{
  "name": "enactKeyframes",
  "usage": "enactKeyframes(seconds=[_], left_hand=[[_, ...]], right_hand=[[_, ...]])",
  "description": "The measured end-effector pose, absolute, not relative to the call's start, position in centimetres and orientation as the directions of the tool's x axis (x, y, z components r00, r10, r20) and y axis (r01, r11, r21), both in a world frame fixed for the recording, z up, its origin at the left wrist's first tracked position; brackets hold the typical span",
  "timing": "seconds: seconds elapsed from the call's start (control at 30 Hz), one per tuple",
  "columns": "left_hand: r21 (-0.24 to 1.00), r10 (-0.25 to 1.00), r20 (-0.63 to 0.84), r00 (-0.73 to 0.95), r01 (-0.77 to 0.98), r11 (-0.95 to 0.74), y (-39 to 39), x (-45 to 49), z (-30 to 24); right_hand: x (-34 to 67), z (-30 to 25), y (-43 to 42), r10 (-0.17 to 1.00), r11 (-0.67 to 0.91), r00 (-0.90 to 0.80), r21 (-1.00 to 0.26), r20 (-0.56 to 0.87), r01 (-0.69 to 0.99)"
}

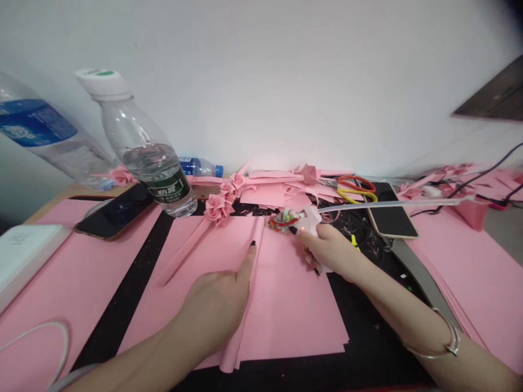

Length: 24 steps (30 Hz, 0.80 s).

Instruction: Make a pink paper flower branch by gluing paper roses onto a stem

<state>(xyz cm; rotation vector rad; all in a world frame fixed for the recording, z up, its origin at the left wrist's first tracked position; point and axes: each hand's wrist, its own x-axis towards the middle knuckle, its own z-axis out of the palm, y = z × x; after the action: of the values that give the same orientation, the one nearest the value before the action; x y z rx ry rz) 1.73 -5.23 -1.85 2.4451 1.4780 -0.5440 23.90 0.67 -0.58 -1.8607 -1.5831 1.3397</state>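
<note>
Left hand (212, 310) pressing folded pink paper sheet (286, 294) under extended index, other fingers curled narrow; right hand (327, 250) with fingers closed round white hot glue gun (310, 223), sheet just below those fingers: slipped grip or dragging glue stick (388, 204) risks smeared, creased paper.

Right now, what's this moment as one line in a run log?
left hand: pressing pink paper | right hand: holding white glue gun | nearby: paper roses

pink paper (294, 294), edge folded up (creased), white glue gun (311, 222)
</note>
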Motion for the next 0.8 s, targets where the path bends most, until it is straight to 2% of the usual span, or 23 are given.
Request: enactKeyframes(seconds=[0.2, 0.3, 0.37, 0.5, 0.57, 0.67, 0.8], left_hand=[[0.009, 0.798, -0.454, 0.397, 0.897, -0.441, -5.2, 1.9, -1.5], [0.013, 0.797, -0.455, 0.398, 0.898, -0.441, -5.2, 1.9, -1.4], [0.009, 0.797, -0.457, 0.394, 0.898, -0.439, -5.3, 1.9, -1.4], [-0.026, 0.807, -0.444, 0.391, 0.894, -0.447, -5.3, 2.0, -1.4], [-0.035, 0.806, -0.444, 0.392, 0.891, -0.453, -5.3, 2.1, -1.4], [-0.015, 0.792, -0.471, 0.387, 0.895, -0.446, -5.2, 2.2, -1.2], [0.021, 0.777, -0.501, 0.383, 0.902, -0.431, -5.1, 2.2, -0.8]], right_hand=[[23.6, 0.4, 0.9, 0.910, -0.292, -0.088, -0.778, -0.405, 0.556], [23.8, 1.0, 0.9, 0.934, -0.294, -0.030, -0.815, -0.355, 0.500], [24.6, 1.2, 1.1, 0.959, -0.264, 0.029, -0.854, -0.282, 0.449], [27.2, 1.1, 1.7, 0.991, -0.086, 0.128, -0.893, -0.032, 0.441], [28.6, 1.1, 2.1, 0.975, -0.065, 0.213, -0.824, 0.069, 0.563], [30.2, 1.4, 2.6, 0.935, -0.145, 0.307, -0.598, 0.178, 0.788], [31.3, 1.0, 3.4, 0.916, -0.184, 0.287, -0.340, 0.282, 0.922]])
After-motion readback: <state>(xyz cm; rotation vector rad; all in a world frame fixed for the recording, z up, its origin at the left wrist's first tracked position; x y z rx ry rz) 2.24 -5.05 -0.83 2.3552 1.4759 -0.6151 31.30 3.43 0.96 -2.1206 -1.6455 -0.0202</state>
